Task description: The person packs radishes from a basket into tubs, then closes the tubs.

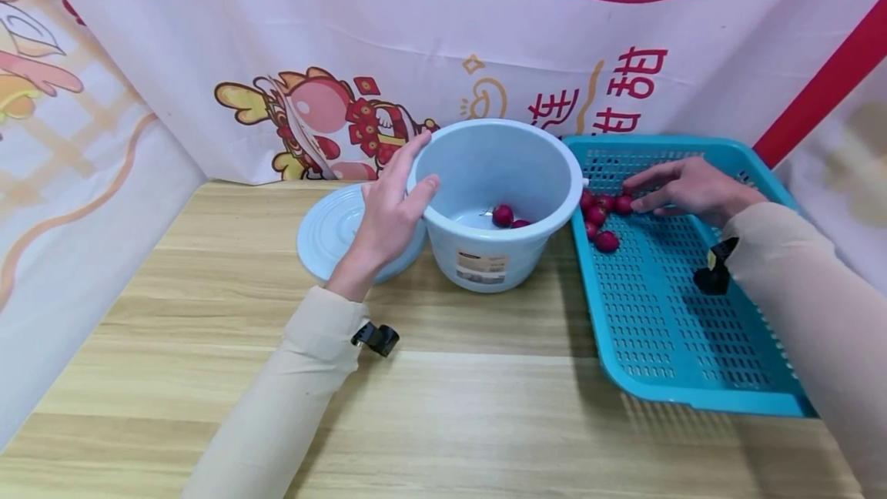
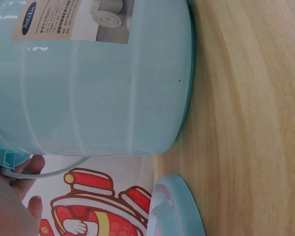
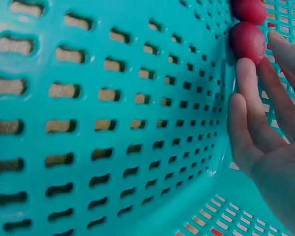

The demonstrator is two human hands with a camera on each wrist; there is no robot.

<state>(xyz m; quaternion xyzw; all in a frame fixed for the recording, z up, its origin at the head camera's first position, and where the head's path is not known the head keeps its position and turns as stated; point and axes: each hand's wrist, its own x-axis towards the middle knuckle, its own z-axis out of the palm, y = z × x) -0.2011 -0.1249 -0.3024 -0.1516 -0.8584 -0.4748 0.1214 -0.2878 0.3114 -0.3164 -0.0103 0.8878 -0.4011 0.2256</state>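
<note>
A light blue bucket (image 1: pixel 478 249) stands upright with small red radishes (image 1: pixel 503 215) on its floor. My left hand (image 1: pixel 389 210) holds the bucket's left rim, its thumb over the edge and its fingers along the outside; the left wrist view shows fingertips by the thin handle (image 2: pixel 49 173). Inside the turquoise perforated basket (image 1: pixel 601 329), my right hand (image 1: pixel 696 187) reaches towards several radishes (image 1: pixel 607 242) grouped at the far left. In the right wrist view its rather straight fingers touch one radish (image 3: pixel 248 42), while the thumb appears apart from it.
A round light blue lid (image 1: pixel 326 229) lies on the wooden table (image 1: pixel 443 422) left of the bucket. Printed cloth (image 1: pixel 388 37) hangs behind the table and down both sides. The basket's left rim runs close beside the bucket.
</note>
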